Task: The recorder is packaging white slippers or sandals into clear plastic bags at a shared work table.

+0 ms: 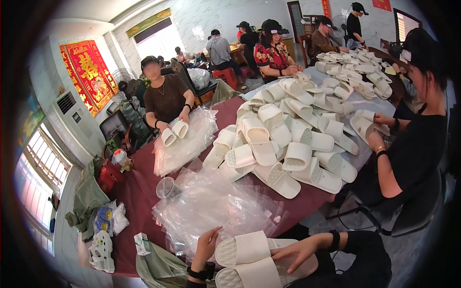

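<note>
The fingers of the right hand are spread and laid, unclenched, on the pair of white slippers; for the left hand, beside the toe ends, it cannot be told whether plastic is pinched. The pair is probably light, soft and hardly fragile, best held by the wide straps. Ahead of the fingers, slippery-looking clear bags are spread on a dark red tablecloth; farther, a slipper heap and co-workers are seen.

Large gold character on red wall hanging; smaller gold characters on side strips.
</note>
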Tool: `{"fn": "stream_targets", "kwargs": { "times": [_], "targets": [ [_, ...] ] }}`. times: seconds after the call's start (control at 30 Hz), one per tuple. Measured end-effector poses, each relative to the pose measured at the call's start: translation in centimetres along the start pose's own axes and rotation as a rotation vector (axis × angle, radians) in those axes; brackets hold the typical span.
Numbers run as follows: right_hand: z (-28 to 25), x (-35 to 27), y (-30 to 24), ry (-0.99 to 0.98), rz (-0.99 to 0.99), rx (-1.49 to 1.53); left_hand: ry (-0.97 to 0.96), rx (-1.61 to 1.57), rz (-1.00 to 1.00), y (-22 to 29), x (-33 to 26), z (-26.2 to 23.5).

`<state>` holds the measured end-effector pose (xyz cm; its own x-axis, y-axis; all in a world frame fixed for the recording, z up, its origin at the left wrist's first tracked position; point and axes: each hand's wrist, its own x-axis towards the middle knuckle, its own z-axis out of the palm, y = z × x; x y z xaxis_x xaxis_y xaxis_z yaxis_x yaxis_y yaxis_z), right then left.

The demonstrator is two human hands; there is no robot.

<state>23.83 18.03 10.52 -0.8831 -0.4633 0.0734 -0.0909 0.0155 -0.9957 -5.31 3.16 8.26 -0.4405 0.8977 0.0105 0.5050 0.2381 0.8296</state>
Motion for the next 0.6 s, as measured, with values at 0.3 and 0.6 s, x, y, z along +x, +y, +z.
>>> {"fn": "stream_targets", "kwargs": {
  "times": [0.3, 0.6],
  "targets": [
    [0.5, 0.7, 1.2, 0.049, 0.005, 0.020, 0.244, 0.058, 0.127, -0.1, 0.3, 0.2],
    [0.6, -0.6, 0.5, 0.385, 0.067, -0.285, 0.134, 0.010, -0.001, 0.4, 0.2, 0.4]
  ]
}}
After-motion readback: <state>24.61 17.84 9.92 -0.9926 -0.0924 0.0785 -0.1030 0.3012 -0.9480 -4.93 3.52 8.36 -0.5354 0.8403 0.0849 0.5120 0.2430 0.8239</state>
